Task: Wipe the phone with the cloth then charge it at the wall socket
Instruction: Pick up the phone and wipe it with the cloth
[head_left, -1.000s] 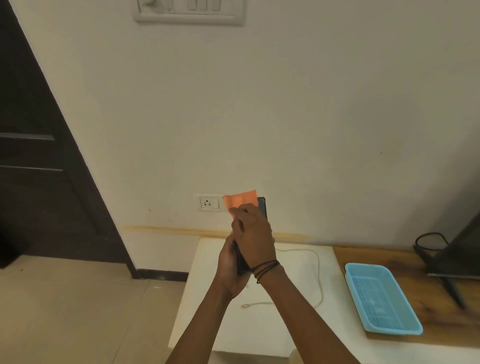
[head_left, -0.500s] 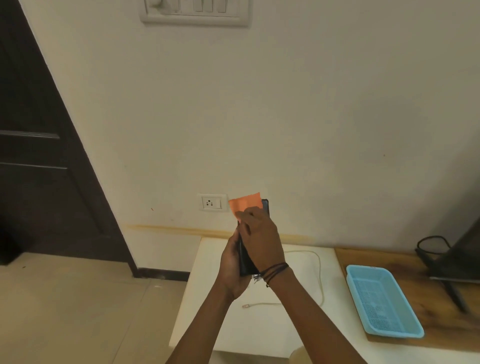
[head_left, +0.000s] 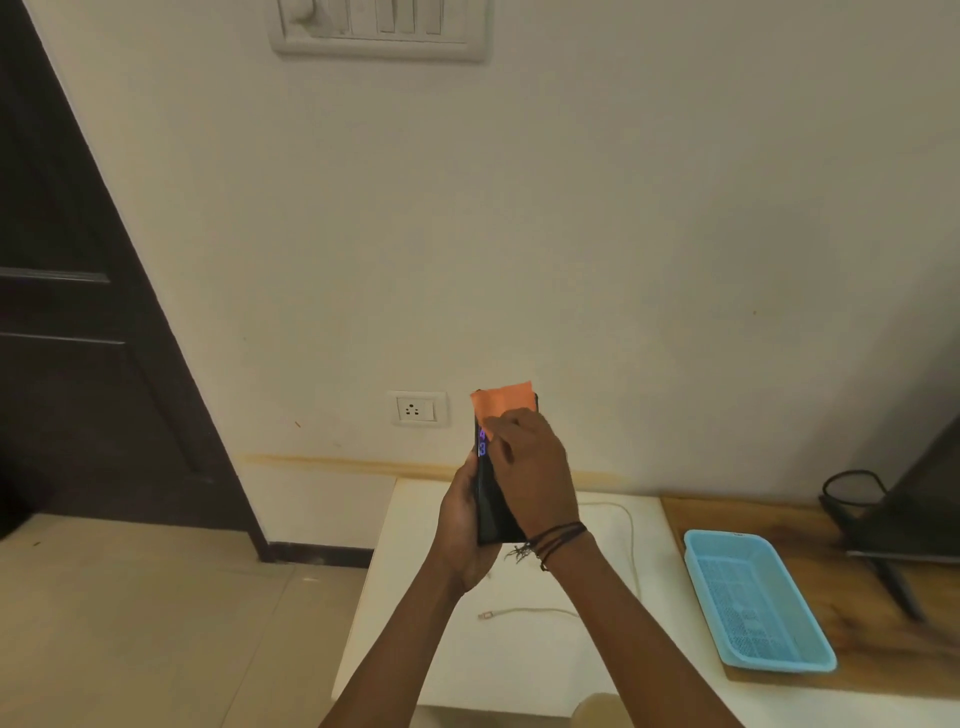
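Orange cloth is pressed flat against the face of the phone by our right hand, fingers spread over it near the top of the screen, with a bit of the cloth sticking up past the phone's top edge. Our left hand is wrapped around the phone from the left side and back, holding it upright in the air above the white tabletop. We can see some purple glow on the left strip of the screen, so it looks lit, though we can't read what it says. On the wall just left of the phone sits the wall socket, with nothing plugged into it. Down on the tabletop a pale charging cable loops around, its free plug end lying near our left forearm. Off to the right there's a light blue plastic basket sitting on the wooden part of the tabletop, well apart from the phone. Dark thread bands circle our right wrist.
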